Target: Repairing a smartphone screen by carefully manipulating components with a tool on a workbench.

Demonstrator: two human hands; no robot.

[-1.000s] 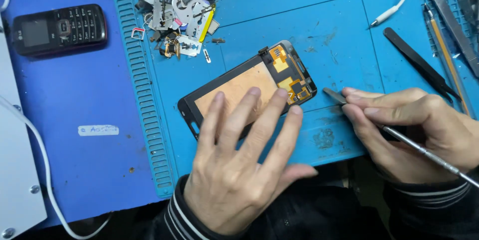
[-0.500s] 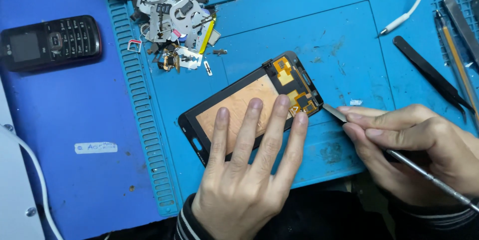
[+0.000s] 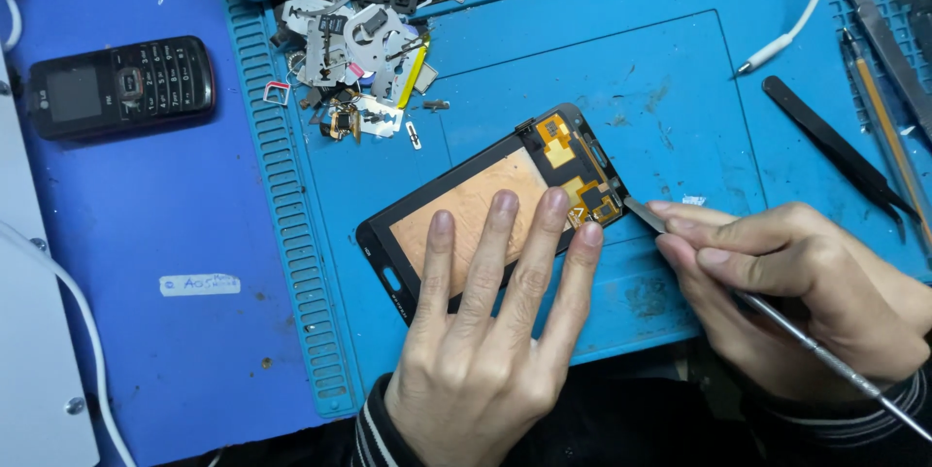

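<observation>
A phone screen assembly (image 3: 466, 205) lies face down on the blue work mat (image 3: 660, 88), its copper-coloured back and orange flex parts showing. My left hand (image 3: 485, 331) lies flat on it, several fingers spread over the lower edge and pressing it down. My right hand (image 3: 786, 283) grips a thin metal spudger (image 3: 777, 316); its flat tip touches the screen's right edge near the flex connector (image 3: 594, 203).
A pile of small metal phone parts (image 3: 354, 54) sits at the mat's top left. A black keypad phone (image 3: 121, 86) lies on the darker blue surface at left. Black tweezers (image 3: 835, 151), a white cable end (image 3: 777, 45) and other tools lie at right.
The view has shifted slightly. The spudger tip has stayed at the screen's right edge, and my left hand keeps pressing on the screen.
</observation>
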